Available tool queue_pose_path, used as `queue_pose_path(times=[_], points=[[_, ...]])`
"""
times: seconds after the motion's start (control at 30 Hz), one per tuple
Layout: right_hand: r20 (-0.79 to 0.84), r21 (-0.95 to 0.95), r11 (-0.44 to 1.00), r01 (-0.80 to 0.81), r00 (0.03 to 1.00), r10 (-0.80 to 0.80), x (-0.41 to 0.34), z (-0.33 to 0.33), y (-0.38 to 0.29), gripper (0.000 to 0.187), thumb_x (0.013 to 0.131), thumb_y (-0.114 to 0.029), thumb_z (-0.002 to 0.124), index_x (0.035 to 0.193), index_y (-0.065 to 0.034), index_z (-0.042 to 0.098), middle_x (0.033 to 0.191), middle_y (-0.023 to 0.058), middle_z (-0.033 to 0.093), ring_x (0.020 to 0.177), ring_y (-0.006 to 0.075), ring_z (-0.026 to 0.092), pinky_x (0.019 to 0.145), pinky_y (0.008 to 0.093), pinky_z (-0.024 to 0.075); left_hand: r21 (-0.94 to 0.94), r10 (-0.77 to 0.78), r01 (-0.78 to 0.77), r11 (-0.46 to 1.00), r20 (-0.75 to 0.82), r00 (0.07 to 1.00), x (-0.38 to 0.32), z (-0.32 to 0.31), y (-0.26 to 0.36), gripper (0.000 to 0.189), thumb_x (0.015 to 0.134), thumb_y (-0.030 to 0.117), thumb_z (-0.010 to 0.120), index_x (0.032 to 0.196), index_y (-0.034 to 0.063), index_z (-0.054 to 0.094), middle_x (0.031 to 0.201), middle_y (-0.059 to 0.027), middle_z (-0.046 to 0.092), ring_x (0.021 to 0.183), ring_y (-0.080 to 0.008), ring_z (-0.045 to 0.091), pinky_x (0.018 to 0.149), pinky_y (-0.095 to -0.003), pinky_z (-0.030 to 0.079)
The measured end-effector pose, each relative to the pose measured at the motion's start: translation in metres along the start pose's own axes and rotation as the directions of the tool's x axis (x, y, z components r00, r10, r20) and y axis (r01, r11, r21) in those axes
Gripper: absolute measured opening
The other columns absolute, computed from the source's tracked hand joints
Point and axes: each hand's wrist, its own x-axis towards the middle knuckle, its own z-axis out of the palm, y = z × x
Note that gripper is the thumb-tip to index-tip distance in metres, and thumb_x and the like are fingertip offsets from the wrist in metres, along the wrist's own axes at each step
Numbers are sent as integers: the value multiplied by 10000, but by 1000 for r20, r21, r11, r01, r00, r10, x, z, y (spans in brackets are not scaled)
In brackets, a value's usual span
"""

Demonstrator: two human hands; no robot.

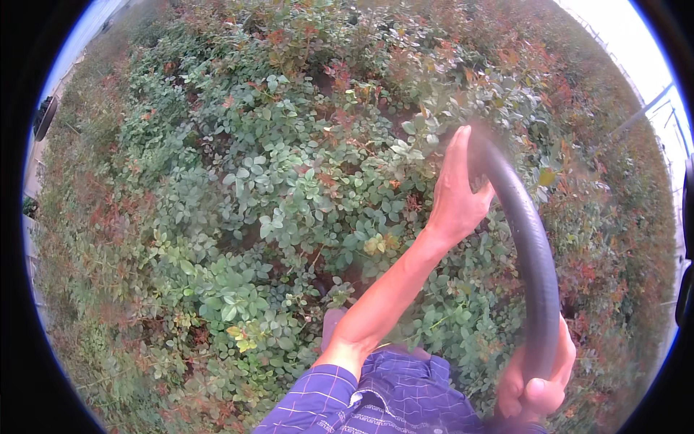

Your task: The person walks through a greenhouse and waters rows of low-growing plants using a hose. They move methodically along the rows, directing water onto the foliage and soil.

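A thick black hose [528,244] curves down the right side of the view, from among the leaves to the lower right. My right hand [537,377] is closed around its lower part. Beside its upper end is my left hand [461,190], fingers stretched upward and thumb apart, by the hose's far end. That end is blurred, and whether the fingers touch it cannot be told. Rose bushes [303,179] with green and reddish leaves spread below and around both hands. The sleeve on my left arm is blue with a checked pattern.
Dense foliage surrounds my body and legs. At the far left edge stands a dark round object [46,118] beside a pale strip of ground. Thin poles or frame parts [648,106] rise at the right edge against a bright background.
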Motion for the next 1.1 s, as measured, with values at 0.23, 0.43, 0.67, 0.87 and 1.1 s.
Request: queue_pose_path(times=[0.23, 0.43, 0.67, 0.87, 1.1], points=[[-2, -9, 982, 189, 982, -189, 112, 113, 47, 720, 797, -51, 570, 1363, 102, 154, 507, 111, 447, 314, 160, 454, 258, 284, 390, 169, -603, 579, 798, 237, 762, -116, -204, -132, 434, 851, 158, 617, 1241, 29, 477, 1046, -187, 648, 989, -292, 640, 854, -360, 509], [-100, 46, 980, 191, 977, -186, 190, 198, 63, 739, 733, -81, 594, 1346, 100, 223, 574, 157, 484, 301, 140, 424, 254, 260, 391, 459, -908, 811, 362, -24, 419, -194, -433, -148, 304, 833, 162, 624, 1095, 12, 583, 899, -172, 680, 838, -240, 680, 745, -338, 540], [-138, -39, 982, 186, 972, -190, 281, 274, 99, 795, 697, -146, 602, 1362, 87, 233, 555, 133, 464, 290, 137, 414, 244, 255, 375, 249, -878, 898, 363, -231, 419, -161, -540, -233, 260, 843, 147, 623, 1053, -2, 591, 842, -116, 669, 762, -172, 639, 711, -305, 518], [3, 58, 978, 201, 979, -202, 369, 318, 130, 684, 795, -86, 543, 1334, 126, 177, 575, 105, 465, 294, 103, 395, 234, 233, 351, 216, -905, 908, 359, -157, 395, -93, -560, -303, 288, 852, 133, 610, 1091, -21, 566, 855, -117, 670, 786, -170, 643, 726, -301, 516], [5, 139, 990, 16, 1000, -17, 466, 363, 132, 762, 750, -60, 622, 1378, 35, 201, 575, 133, 483, 309, 167, 447, 257, 296, 404, 47, -976, 991, 125, -172, 131, -24, -616, -356, 265, 894, 102, 568, 1125, -21, 522, 875, -128, 669, 726, -169, 648, 627, -271, 525]])
